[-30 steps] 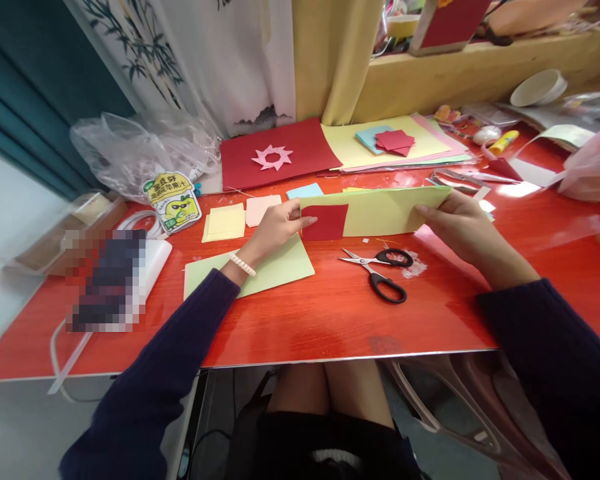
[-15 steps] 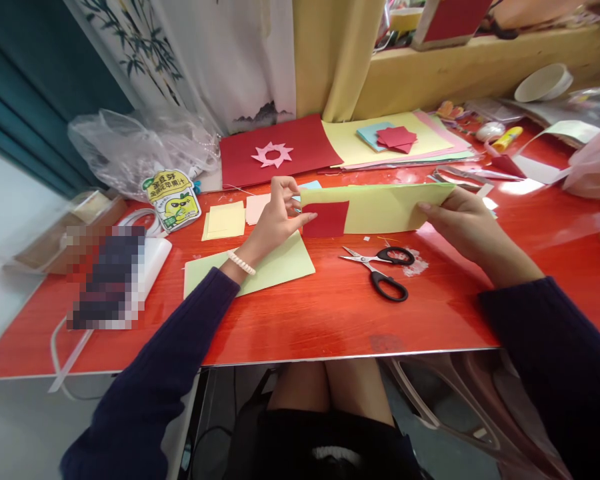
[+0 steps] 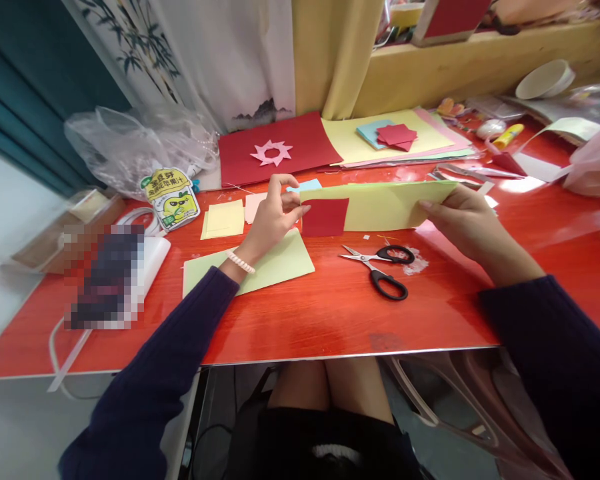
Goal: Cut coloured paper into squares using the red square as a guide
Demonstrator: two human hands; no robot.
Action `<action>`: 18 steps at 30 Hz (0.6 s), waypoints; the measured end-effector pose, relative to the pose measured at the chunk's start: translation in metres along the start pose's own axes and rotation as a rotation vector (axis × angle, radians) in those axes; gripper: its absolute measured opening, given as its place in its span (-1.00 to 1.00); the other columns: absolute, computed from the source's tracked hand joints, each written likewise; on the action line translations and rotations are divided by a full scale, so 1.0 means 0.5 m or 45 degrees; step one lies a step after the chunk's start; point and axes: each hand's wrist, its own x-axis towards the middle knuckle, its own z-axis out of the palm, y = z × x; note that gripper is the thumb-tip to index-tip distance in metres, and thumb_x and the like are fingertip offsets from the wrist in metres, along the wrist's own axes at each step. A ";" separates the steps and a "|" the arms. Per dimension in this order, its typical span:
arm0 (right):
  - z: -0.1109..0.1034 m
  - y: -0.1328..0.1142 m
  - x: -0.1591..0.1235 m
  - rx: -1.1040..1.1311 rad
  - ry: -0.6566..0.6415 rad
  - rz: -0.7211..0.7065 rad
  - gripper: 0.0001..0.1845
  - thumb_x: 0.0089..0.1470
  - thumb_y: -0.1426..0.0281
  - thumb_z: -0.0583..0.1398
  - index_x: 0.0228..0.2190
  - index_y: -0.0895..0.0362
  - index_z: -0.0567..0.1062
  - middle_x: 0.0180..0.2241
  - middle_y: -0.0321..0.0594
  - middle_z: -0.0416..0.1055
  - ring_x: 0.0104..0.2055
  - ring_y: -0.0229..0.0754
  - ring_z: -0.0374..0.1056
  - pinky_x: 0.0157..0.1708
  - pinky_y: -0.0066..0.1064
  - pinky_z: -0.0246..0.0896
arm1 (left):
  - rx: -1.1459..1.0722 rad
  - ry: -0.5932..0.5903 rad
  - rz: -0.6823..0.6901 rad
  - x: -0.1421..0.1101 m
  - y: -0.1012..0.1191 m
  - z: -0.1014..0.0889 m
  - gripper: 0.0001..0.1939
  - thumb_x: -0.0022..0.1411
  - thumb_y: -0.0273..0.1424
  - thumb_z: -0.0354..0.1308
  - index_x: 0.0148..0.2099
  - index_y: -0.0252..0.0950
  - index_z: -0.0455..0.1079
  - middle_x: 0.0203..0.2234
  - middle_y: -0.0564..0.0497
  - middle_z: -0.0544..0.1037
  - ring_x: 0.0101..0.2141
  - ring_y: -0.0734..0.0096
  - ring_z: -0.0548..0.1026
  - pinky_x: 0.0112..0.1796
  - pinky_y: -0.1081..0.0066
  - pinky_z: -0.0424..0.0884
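A long strip of yellow-green paper (image 3: 380, 207) is held up above the table between my hands. A red paper square (image 3: 325, 217) lies flat against its left end. My left hand (image 3: 281, 212) pinches that left end, thumb near the edge of the red square. At the opposite end, my right hand (image 3: 457, 217) grips the strip between thumb and fingers. Below the strip, black-handled scissors (image 3: 385, 263) rest on the table with blades slightly apart. A light green sheet (image 3: 275, 270) lies under my left forearm.
Yellow paper squares (image 3: 223, 219) sit left of my left hand. Behind are a dark red sheet (image 3: 300, 143) bearing a pink paper ring (image 3: 280, 153), and stacked coloured sheets (image 3: 340, 137) with red squares (image 3: 397, 135). A yellow pouch (image 3: 173, 200) and pixelated object (image 3: 110, 277) stand left.
My left thumb has shifted slightly left, off the face of the red square toward its edge. The strip and my right hand stay almost in place.
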 end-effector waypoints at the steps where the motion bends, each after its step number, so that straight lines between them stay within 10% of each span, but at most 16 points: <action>1: 0.000 -0.001 -0.001 0.012 0.001 -0.005 -0.81 -0.04 0.38 0.32 -0.29 0.04 0.56 -0.24 -0.26 0.51 -0.25 -0.25 0.37 -0.12 -0.36 0.26 | -0.004 -0.017 -0.008 -0.001 0.002 0.000 -0.65 0.14 -0.47 0.18 -0.06 -0.18 0.14 -0.48 0.16 0.43 -0.41 0.53 0.45 -0.28 0.41 0.36; 18: 0.007 -0.004 -0.002 -0.050 -0.008 0.011 -0.76 -0.08 0.44 0.31 -0.28 0.04 0.53 -0.20 -0.23 0.51 -0.18 -0.15 0.40 -0.02 -0.23 0.26 | -0.001 -0.191 0.005 -0.004 -0.005 0.005 -0.84 0.19 -0.38 0.19 -0.17 -0.28 0.40 -0.30 0.00 0.56 -0.25 0.40 0.51 -0.23 0.39 0.40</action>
